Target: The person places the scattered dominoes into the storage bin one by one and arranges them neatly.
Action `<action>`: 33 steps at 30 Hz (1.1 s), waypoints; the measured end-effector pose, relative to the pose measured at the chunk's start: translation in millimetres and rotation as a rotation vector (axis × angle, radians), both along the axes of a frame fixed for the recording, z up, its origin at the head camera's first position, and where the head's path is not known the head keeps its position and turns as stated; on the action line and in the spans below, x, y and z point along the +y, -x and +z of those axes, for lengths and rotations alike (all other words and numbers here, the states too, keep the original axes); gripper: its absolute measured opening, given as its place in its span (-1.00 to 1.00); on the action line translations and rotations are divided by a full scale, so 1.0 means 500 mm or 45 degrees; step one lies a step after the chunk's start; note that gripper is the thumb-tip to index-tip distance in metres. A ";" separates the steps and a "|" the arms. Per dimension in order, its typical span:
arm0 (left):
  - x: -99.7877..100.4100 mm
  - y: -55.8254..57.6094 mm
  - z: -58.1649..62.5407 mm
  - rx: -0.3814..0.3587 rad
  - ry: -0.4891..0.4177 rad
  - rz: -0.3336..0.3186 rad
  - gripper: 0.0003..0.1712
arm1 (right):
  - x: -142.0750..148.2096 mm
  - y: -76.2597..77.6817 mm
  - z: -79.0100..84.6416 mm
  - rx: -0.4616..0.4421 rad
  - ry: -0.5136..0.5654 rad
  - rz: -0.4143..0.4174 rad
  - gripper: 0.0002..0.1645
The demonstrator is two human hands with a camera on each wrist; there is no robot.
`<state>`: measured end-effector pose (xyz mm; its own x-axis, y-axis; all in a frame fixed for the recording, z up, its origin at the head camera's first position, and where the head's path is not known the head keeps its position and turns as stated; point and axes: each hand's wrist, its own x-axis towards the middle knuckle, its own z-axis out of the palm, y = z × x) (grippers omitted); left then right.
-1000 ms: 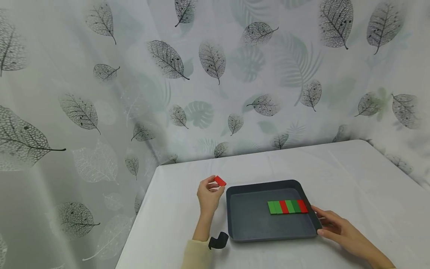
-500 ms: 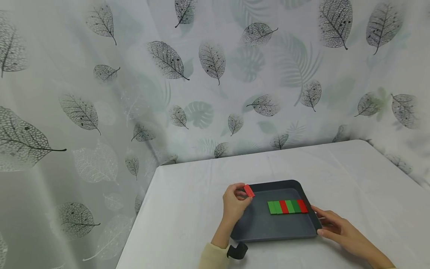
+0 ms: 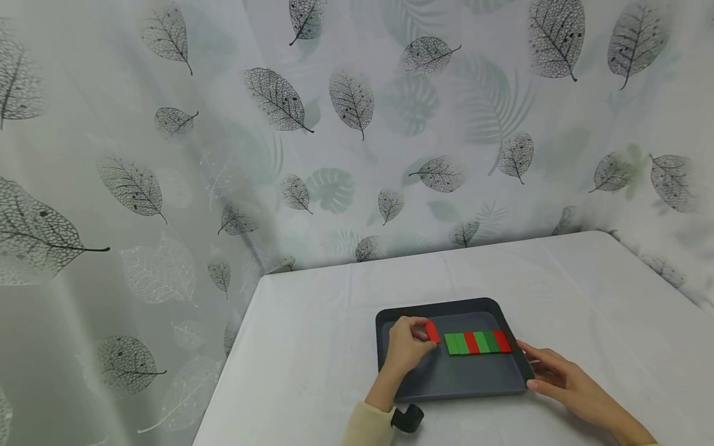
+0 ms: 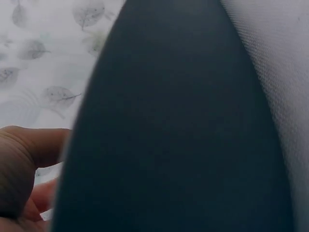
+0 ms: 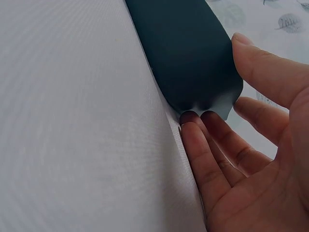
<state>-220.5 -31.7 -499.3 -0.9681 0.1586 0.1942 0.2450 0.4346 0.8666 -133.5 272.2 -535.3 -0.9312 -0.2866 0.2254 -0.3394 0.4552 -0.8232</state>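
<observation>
In the head view, my left hand [image 3: 406, 344] pinches a small flat red tile [image 3: 432, 332] between thumb and fingers, low over the dark grey tray [image 3: 474, 379]. Just right of it lies a straight row of green and red tiles [image 3: 476, 343], side by side, reaching close to the tray's right wall. My right hand [image 3: 571, 387] is at the tray's near right corner. In the right wrist view its fingertips [image 5: 193, 133] touch the tray's outer wall [image 5: 188, 53], thumb near the upper rim. The left wrist view is mostly filled by the tray wall [image 4: 169, 121], which hides the held tile.
A white cloth-covered table [image 3: 312, 347] carries the tray. Behind it hangs a curtain [image 3: 357, 155] with leaf prints, which continues along the left side. On the left wrist is a black strap piece [image 3: 408, 419] over a pale sleeve [image 3: 369, 426].
My left hand has carried the red tile rightward from beyond the tray's left edge to a spot beside the tile row, lowering it. The right hand and tray have stayed in place.
</observation>
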 end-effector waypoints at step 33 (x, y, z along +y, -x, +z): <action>0.025 0.003 -0.034 -0.052 0.180 -0.102 -0.54 | -0.004 -0.003 0.004 0.014 0.009 0.006 -0.27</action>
